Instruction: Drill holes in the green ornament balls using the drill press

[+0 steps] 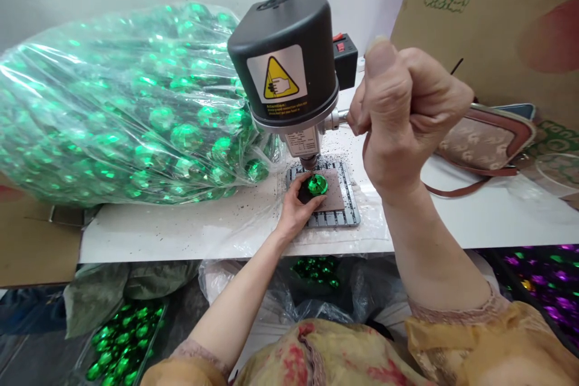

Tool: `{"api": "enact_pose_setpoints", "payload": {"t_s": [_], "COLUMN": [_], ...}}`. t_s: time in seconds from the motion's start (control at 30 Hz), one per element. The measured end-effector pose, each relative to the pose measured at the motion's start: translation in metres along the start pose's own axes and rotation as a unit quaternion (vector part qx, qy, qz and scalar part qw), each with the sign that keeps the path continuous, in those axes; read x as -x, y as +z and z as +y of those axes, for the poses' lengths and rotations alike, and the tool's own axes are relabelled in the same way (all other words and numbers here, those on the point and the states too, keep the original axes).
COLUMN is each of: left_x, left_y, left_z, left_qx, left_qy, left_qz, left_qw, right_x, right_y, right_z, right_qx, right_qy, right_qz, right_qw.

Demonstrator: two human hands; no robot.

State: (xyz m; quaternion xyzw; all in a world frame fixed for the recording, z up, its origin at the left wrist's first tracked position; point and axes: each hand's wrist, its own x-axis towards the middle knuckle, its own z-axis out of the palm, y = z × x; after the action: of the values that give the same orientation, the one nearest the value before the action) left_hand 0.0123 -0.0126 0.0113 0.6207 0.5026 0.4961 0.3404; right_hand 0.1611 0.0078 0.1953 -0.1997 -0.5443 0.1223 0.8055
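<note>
My left hand [298,207] has its thumb and fingers closed round the side of a shiny green faceted ball [318,184]. That ball rests on a brown board [337,193] over the slotted metal base [353,215] of a small bench drill press [283,54]. Right above the ball is the drill's chuck [309,162]; whether the bit touches the ball is too small to tell. My right hand [398,108], raised to the right of the drill head, is wrapped round the end of its feed lever [342,117].
On the left a big clear bag [122,108] bulges with green balls. Dark shavings dot the white table [172,229]. To the right lie a patterned purse [484,136] and a cardboard box [488,24]. Below the table are a tub of green balls [122,344] and purple ornaments [556,289].
</note>
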Motion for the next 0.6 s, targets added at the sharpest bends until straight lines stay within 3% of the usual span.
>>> {"api": "enact_pose_setpoints", "payload": {"t_s": [0.27,0.6], "left_x": [0.000,0.000], "left_y": [-0.002,-0.001], "left_z": [0.005,0.001], "left_qx": [-0.007,-0.006], "left_qy": [0.010,0.030], "left_qz": [-0.014,-0.018], "left_qw": [1.000,0.999], "right_x": [0.018,0.029], "right_y": [-0.003,-0.013], "right_z": [0.010,0.013], "right_qx": [-0.011,0.038], "right_qy": [-0.060,-0.040], "right_qz": [0.034,0.031], "right_qw": [0.998,0.998]}}
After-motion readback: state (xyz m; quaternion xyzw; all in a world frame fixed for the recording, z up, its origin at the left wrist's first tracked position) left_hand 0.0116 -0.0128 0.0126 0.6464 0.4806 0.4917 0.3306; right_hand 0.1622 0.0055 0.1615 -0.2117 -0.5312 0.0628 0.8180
